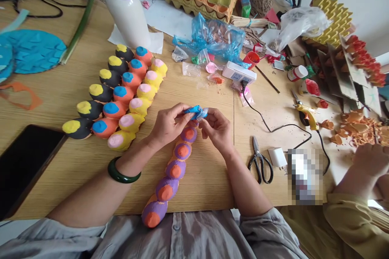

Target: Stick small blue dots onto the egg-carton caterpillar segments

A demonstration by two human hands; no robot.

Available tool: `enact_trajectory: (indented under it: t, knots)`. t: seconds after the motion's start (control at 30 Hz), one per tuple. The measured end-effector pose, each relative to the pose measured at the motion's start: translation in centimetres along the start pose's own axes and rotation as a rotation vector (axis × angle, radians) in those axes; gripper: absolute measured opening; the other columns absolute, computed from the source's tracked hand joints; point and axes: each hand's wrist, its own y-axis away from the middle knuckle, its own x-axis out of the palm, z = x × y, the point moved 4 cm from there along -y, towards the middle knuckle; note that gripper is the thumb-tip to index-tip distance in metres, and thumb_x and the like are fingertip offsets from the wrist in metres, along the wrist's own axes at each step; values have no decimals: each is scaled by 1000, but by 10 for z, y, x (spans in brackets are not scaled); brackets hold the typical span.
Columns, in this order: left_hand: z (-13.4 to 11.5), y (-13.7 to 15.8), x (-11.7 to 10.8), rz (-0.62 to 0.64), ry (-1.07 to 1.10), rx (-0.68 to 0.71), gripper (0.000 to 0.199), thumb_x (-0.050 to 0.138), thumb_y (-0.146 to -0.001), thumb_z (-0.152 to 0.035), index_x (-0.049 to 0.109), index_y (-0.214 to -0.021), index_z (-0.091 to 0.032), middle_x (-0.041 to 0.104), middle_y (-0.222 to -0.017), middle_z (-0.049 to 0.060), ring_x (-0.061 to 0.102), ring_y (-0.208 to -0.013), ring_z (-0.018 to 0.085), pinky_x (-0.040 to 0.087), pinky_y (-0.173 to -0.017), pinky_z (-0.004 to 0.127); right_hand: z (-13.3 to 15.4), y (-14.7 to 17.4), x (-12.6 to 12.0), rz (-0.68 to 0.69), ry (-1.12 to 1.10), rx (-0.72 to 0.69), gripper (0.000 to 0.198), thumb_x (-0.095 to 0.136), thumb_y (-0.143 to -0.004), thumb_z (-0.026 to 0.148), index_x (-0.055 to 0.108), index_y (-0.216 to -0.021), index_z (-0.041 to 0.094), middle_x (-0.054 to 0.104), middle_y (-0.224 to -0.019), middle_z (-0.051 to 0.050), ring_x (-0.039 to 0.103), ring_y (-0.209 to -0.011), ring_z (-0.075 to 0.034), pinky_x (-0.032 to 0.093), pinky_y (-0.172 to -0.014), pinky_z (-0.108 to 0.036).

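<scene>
While the left hand and right hand, nearly closed, pinch a crinkled blue packet between them, the strip slants, long axis rightward, from over the near edge of the table towards them, left hand nearer; its purple domes carry orange tops.
</scene>
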Motion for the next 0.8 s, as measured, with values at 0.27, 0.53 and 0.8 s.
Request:
enact_trajectory:
  t: [0.27, 0.53, 0.8]
  knots:
    - [-1, 1, 3, 9, 4, -27, 23, 64, -97, -42, 73, -94, -21, 83, -87, 3, 77, -74, 16, 58, -68, 21, 4, -1, -2, -21, -36, 8, 47, 84, -81, 64, 63, -82, 22, 62, -57, 7, 49, -39, -6, 36, -38, -21]
    - [0, 2, 6, -69, 173, -97, 29, 70, -95, -48, 72, -90, -20, 82, -80, 3, 78, -69, 18, 58, -61, 23, -2, -2, -2, 35, -243, 96, 45, 92, -75, 56, 66, -87, 21, 65, -58, 7, 49, -36, -6, 37, -35, -20]
    - [5, 2, 11, 56, 440, -229, 40, 76, -91, -58, 69, -96, -18, 83, -83, 6, 80, -68, 22, 64, -64, 28, -10, -7, -8, -95, -352, 71, 47, 90, -73, 59, 62, -87, 24, 62, -57, 10, 44, -34, -6, 41, -34, -21]
